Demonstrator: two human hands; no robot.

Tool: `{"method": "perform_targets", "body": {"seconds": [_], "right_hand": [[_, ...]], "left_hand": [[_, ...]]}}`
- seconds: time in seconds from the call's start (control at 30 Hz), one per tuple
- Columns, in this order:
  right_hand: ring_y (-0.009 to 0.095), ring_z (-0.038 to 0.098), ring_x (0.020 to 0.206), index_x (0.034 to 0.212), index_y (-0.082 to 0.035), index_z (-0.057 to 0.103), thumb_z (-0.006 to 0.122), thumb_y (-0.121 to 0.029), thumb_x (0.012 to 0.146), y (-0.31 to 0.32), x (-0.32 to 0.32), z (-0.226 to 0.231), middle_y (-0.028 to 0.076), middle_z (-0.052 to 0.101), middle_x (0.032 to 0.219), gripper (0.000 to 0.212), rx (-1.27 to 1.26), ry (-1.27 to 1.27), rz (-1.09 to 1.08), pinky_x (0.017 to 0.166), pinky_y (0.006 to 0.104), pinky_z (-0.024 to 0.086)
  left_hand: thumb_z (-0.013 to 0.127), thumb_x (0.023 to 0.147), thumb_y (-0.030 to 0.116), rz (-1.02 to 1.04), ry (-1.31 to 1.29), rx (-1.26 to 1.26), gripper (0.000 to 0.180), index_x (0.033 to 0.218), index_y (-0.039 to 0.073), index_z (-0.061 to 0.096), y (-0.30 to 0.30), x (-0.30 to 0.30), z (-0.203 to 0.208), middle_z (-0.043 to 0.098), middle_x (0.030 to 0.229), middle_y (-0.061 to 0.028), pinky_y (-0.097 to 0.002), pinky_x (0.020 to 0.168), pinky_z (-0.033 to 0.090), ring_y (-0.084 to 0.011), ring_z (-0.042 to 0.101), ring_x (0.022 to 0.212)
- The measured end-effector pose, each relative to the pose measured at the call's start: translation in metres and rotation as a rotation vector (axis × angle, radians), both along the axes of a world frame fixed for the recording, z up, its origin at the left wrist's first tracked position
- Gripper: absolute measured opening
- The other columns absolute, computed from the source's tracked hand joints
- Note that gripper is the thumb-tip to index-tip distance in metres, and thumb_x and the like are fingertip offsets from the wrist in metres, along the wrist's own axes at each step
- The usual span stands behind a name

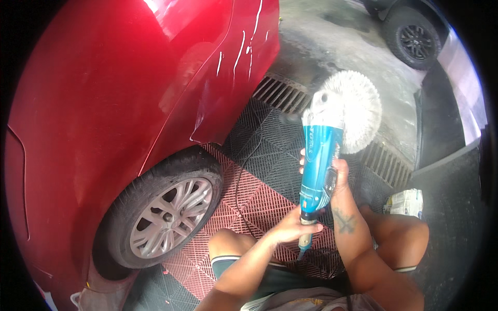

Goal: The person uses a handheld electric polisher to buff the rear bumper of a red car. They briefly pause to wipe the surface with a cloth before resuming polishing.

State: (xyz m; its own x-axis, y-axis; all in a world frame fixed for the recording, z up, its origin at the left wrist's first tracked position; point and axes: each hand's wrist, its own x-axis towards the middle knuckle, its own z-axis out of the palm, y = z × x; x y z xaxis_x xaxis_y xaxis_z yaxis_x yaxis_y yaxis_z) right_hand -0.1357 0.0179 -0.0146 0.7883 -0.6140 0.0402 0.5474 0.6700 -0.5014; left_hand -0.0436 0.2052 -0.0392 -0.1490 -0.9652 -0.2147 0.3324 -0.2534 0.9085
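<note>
A blue electric polisher (320,155) with a white head is held up in front of me, tilted, its cord end toward my lap. Its round, fluffy white wool pad (358,111) points away to the upper right and touches nothing. My right hand (340,176) is wrapped around the middle of the body from the right side. Lower down, my left hand (298,228) grips the rear end by the cord. To the left stands a red car (129,93); thin white streaks (239,54) run down its painted corner, apart from the pad.
The car's wheel (171,217) is close by my left knee. A dark power cord (237,192) curves across the red and black grid floor tiles (244,181). Beyond lies a drain grate (282,93). A white bag (406,203) sits by my right knee; another vehicle's wheel (415,40) shows far right.
</note>
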Motion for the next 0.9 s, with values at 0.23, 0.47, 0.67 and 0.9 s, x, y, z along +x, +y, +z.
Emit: {"method": "perform_targets", "body": {"seconds": [0.23,0.47,0.67,0.9], "right_hand": [[0.033,0.070,0.119,0.153,0.007,0.043,0.085,-0.063,0.081,0.022,0.024,0.094,0.023,0.064,0.137,0.108,-0.435,0.066,0.000,0.099,0.0485,0.061],[0.018,0.069,0.104,0.139,-0.001,0.056,0.090,-0.026,0.087,0.063,0.069,0.076,0.008,0.069,0.120,0.068,-0.255,0.107,-0.370,0.093,0.0374,0.058],[0.021,0.069,0.109,0.145,0.000,0.047,0.089,-0.023,0.082,0.060,0.099,0.068,0.011,0.066,0.124,0.080,-0.205,-0.094,-0.048,0.096,0.0380,0.059],[0.024,0.053,0.137,0.160,-0.002,0.029,0.101,-0.024,0.072,0.096,0.103,0.062,0.014,0.055,0.144,0.116,-0.192,-0.246,0.122,0.119,0.0417,0.040]], "left_hand": [[0.082,0.085,0.006,0.546,-0.530,-0.173,0.053,0.128,0.003,0.051,0.033,-0.003,0.043,0.075,0.094,-0.0150,-0.0419,0.079,0.062,-0.0324,0.078,0.086],[0.085,0.077,0.013,0.788,-1.227,-0.106,0.060,0.128,0.001,0.055,0.063,0.046,0.012,0.071,0.083,-0.0232,-0.0513,0.064,0.060,-0.0432,0.074,0.073],[0.080,0.088,0.042,0.799,-1.303,-0.238,0.076,0.137,-0.009,0.051,0.102,0.060,0.016,0.071,0.099,-0.0217,-0.0446,0.075,0.057,-0.0379,0.072,0.083],[0.070,0.092,0.066,1.039,-1.558,-0.213,0.104,0.153,-0.011,0.037,0.154,0.051,-0.016,0.068,0.125,-0.0287,-0.0462,0.091,0.057,-0.0421,0.072,0.108]]}}
